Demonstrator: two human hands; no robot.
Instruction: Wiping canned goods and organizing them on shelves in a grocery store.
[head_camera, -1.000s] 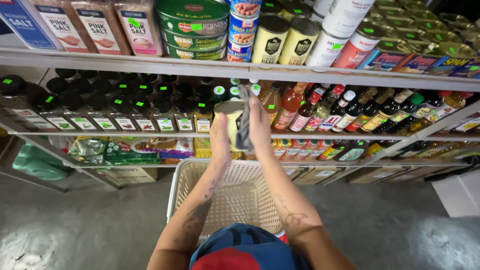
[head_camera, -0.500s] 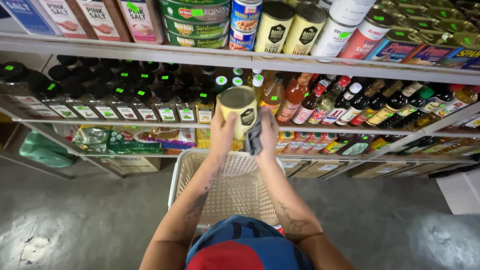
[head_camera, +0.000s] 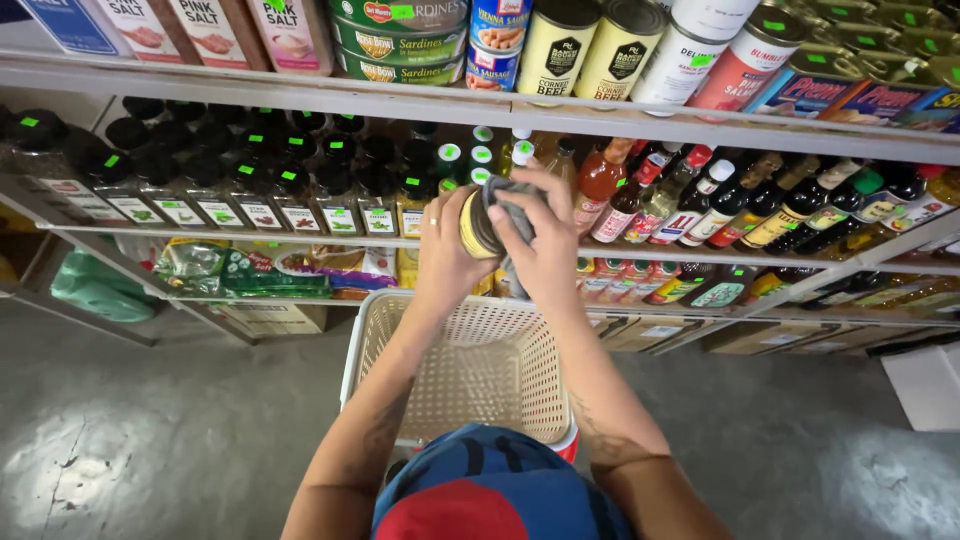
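My left hand (head_camera: 442, 250) grips a yellow can (head_camera: 477, 224) turned on its side, above a cream plastic basket (head_camera: 385, 340). My right hand (head_camera: 545, 240) presses a grey cloth (head_camera: 508, 210) against the can's end. Both hands are raised in front of the middle shelf of bottles. A blue and red cap (head_camera: 495, 495) shows at the bottom edge, below the basket.
Store shelving fills the view: cans (head_camera: 560, 45) and salt boxes (head_camera: 205, 25) on top, dark-capped jars (head_camera: 200, 170) at left, sauce bottles (head_camera: 740, 205) at right, packets (head_camera: 250, 270) below. Grey concrete floor (head_camera: 130, 440) lies on both sides of the basket.
The can has gone from upright between both hands to lying sideways in my left hand. My right hand with the cloth has moved onto the can's end.
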